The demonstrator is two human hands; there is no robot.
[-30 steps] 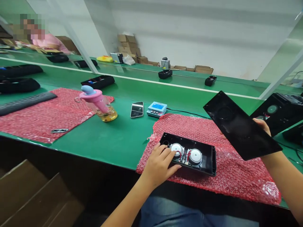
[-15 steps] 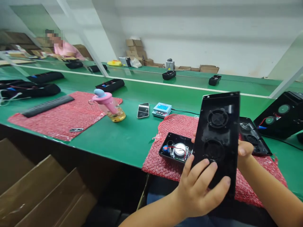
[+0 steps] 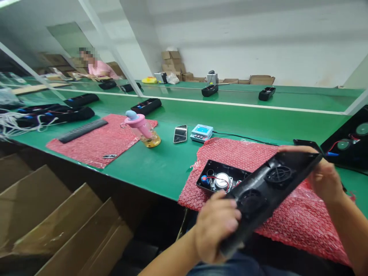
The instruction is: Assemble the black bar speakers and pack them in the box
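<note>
Between my two hands is a black plastic speaker panel (image 3: 258,195) with two round grilles, tilted in the air over the near edge of the bench. My left hand (image 3: 218,224) grips its lower left end, fingers wrapped over the edge. At the upper right end, my right hand (image 3: 324,176) holds the panel's other corner. Behind the panel, partly covered by it, an open black speaker box (image 3: 205,188) lies on red bubble wrap (image 3: 307,218). A silver speaker driver (image 3: 222,181), red wires and a blue-wrapped part show inside the box.
A blue meter (image 3: 202,133), a phone (image 3: 180,134) and a pink-lidded bottle (image 3: 143,130) stand on the green bench. More black housings (image 3: 350,142) are at right and left. Cardboard (image 3: 57,214) stands below left; a person in pink (image 3: 100,69) sits far back.
The panel has swung from upright to a slanted, lower position, and both hands now grip its ends. My left hand has left the panel's face. The view has shifted slightly left.
</note>
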